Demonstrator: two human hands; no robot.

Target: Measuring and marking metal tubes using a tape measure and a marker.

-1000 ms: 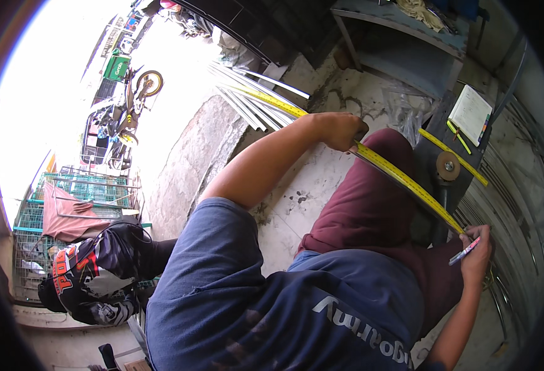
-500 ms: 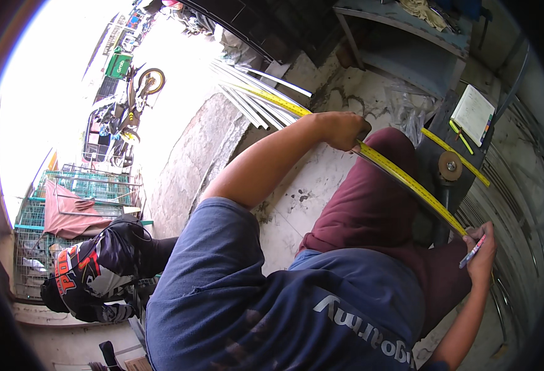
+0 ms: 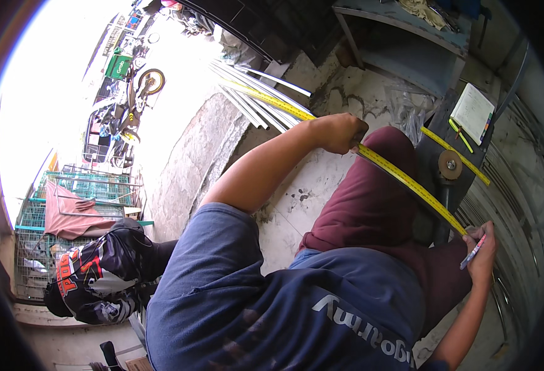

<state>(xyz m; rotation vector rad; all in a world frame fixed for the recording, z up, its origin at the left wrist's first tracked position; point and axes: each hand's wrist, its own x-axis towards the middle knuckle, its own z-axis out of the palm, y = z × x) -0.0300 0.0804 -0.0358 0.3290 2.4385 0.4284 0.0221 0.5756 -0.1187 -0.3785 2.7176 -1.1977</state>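
Observation:
A yellow tape measure (image 3: 412, 185) stretches at a slant across my raised knee, between my two hands. My left hand (image 3: 341, 133) is closed round it, and the tape runs on past the wrist toward the upper left. A thin grey edge shows along the tape's underside; what it belongs to I cannot tell. At the lower right, my right hand (image 3: 483, 247) pinches the tape's near end. A pale marker pen (image 3: 473, 252) with coloured print is also in that hand, pointing down toward my thigh.
Long pale metal tubes (image 3: 253, 102) lie at upper left. By my knee, a dark bench carries a cutting disc (image 3: 450, 165), a yellow folding rule (image 3: 454, 156) and a notebook (image 3: 473, 113). Thin rods (image 3: 504, 185) lie at right. Another person (image 3: 99, 272) bends over at lower left.
My left hand and the tape have shifted very slightly; both hands keep their grip. The other person at lower left has moved a little, with the arm drawn differently.

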